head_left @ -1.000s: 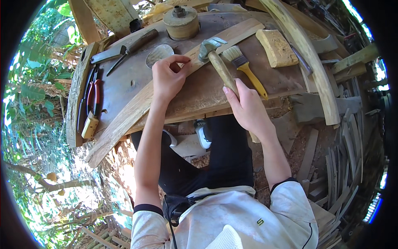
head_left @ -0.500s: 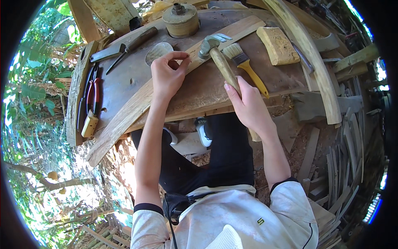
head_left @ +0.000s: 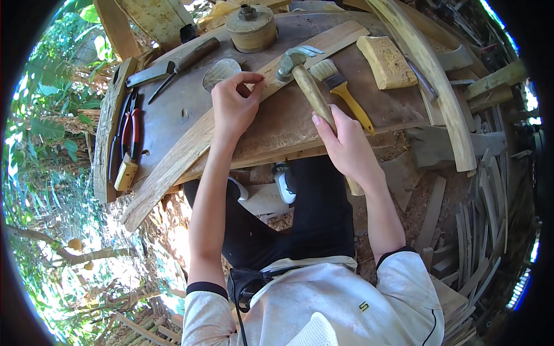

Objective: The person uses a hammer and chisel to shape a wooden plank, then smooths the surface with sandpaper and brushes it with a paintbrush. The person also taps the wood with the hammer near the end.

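A claw hammer [head_left: 311,92] with a pale wooden handle is gripped in my right hand [head_left: 348,144]; its metal head hovers over or rests on a long wooden plank [head_left: 190,144]. The plank lies slantwise across the workbench [head_left: 173,112]. Above the plank's middle, my left hand [head_left: 235,106] has thumb and forefinger pinched together, and whatever they hold is too small to name. Just beyond that hand lies a round, pale disc [head_left: 221,75]. A flat brush [head_left: 346,98] with a yellow handle sits right of the hammer head.
Red-handled pliers [head_left: 135,130], a chisel-like tool [head_left: 184,60] and a small wooden block [head_left: 125,173] occupy the bench's left side. At the back stands a round wooden piece with a metal nut [head_left: 251,29]. A carved wood block [head_left: 386,63] and a long curved pole [head_left: 435,81] lie right.
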{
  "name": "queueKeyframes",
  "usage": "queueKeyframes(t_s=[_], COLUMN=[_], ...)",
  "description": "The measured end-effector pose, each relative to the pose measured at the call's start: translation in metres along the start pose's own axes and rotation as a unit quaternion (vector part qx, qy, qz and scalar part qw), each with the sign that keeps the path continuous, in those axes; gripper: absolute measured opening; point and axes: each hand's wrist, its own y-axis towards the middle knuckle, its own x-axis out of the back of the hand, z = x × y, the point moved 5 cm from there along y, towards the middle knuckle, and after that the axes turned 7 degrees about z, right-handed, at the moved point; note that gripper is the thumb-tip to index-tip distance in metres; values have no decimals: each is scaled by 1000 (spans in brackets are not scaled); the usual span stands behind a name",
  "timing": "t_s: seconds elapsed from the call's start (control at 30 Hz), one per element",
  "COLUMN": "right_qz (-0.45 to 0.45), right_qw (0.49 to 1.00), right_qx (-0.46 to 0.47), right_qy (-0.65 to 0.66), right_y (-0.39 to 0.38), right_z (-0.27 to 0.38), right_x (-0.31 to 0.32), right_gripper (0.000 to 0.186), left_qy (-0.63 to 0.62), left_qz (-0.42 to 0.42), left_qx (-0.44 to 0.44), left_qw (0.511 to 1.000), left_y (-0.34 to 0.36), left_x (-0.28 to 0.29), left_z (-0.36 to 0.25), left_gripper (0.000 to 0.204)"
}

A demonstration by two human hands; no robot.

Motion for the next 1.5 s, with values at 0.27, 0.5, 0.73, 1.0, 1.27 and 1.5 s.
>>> queueKeyframes(t_s=[0.27,0.5,0.73,1.0,1.27,1.5], right_qz=[2,-1,-4,38,16,23], right_qw=[1000,1000,994,997,997,997], right_qx=[2,10,51,61,73,77], right_qy=[5,9,94,10,-19,-14], right_y=[-1,-2,-9,-7,-8,-6], right_z=[1,1,21,36,38,36], right_x=[1,1,6,12,14,12], right_gripper=[33,31,28,26,26,27], left_qy=[10,24,-12,-9,-18,-4], left_qz=[-5,9,-1,-9,-5,4], left_qx=[-12,-25,-82,-87,-80,-86], left_qw=[1000,999,997,996,997,996], left_y=[-1,-1,-3,-4,-4,-3], left_x=[0,-2,-2,-1,0,-1], left_z=[-2,-6,-9,-12,-14,-10], left_gripper=[15,20,61,67,66,69])
